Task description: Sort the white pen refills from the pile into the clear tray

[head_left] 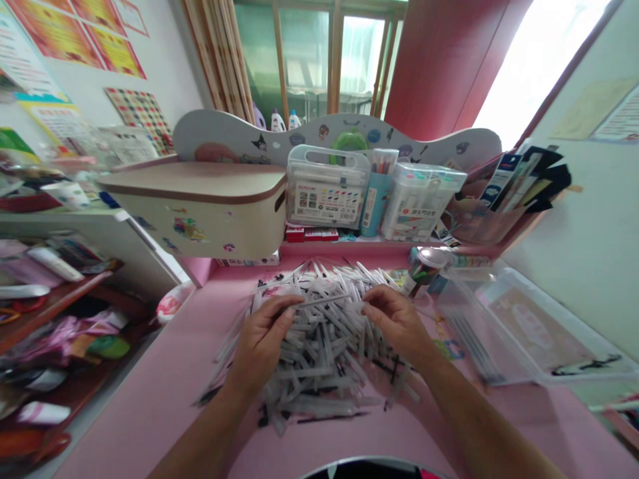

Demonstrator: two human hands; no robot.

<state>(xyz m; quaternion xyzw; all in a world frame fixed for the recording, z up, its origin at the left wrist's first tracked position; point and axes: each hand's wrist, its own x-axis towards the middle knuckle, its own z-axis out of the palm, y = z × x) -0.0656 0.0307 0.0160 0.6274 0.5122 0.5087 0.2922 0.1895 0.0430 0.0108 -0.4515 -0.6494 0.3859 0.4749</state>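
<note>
Above a heap of translucent pen barrels [324,369] on the pink desk, my left hand [264,336] pinches one end of a slim, greyish pen refill or tube [324,301]. The tube lies almost level and points toward my right hand [394,322]. My right thumb and forefinger are pressed together close to its far end, on a small clear piece too blurred to name. White pen parts [369,276] lie at the back of the heap. Thin black pieces [334,418] are scattered along its front edge.
A clear plastic box [499,359] at right holds several grey rods [474,346]. Behind the heap, a shelf carries a lidded beige bin [214,219], a clear marker case [327,189], a blue pencil holder [374,203] and a second marker box [422,203]. A jar of pens [424,269] stands right.
</note>
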